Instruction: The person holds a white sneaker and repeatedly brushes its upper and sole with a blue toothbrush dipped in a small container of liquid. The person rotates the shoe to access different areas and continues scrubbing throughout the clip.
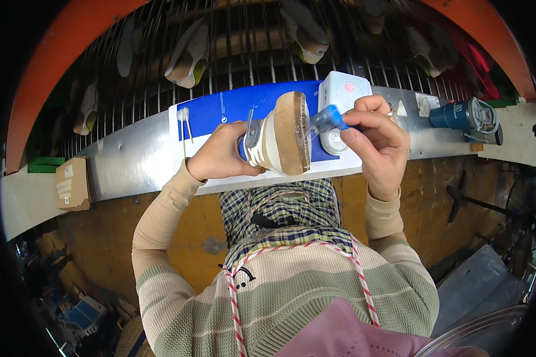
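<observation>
Tilted on its side, a tan and white shoe upper (284, 134) with white laces is held by my left hand (223, 152), whose fingers wrap round its laced side. Something blue shows inside the shoe by the palm. Pinched between the thumb and fingers of my right hand (378, 132) is a small clear tool with a blue end (327, 121), perhaps a brush. Its clear tip is at the rough brown edge of the shoe's underside; whether it touches I cannot tell. Beneath it stands a round white pot (335, 143).
A white box (344, 86) sits behind my right hand on the blue and white sheet (211, 104). Thin sticks (185, 122) lie at its left. A teal tumbler (458, 114) stands far right, a cardboard box (72, 184) far left. Beyond, several shoes (190, 53) rest on a roller rack.
</observation>
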Demonstrator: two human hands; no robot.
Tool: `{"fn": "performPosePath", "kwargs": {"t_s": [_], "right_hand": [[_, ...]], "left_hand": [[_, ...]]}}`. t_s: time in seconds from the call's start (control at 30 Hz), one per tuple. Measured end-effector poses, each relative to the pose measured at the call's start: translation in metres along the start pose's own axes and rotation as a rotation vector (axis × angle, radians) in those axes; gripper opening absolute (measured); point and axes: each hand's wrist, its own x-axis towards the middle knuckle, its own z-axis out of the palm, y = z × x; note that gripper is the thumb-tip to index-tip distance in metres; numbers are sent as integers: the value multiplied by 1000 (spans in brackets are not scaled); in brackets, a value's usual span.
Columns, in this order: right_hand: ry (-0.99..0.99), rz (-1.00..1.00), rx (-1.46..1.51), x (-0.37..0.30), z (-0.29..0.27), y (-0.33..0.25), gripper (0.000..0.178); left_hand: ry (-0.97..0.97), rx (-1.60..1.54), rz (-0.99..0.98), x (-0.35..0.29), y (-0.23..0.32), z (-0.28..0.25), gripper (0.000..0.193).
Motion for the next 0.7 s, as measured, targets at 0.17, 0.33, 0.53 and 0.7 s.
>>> {"fn": "performPosePath", "kwargs": {"t_s": [0.17,0.33,0.53,0.7], "right_hand": [[127,2,132,-1,19,10,26],[127,-6,111,-7,23,23,26],[41,9,-43,-7,-5,24,21],[68,9,-174,7,-21,9,19]], "left_hand": [[135,101,111,0,11,-1,69],[156,167,81,-1,15,-5,76],[229,222,124,-8,15,-12,76],[242,351,131,-11,18,-17,76]]}}
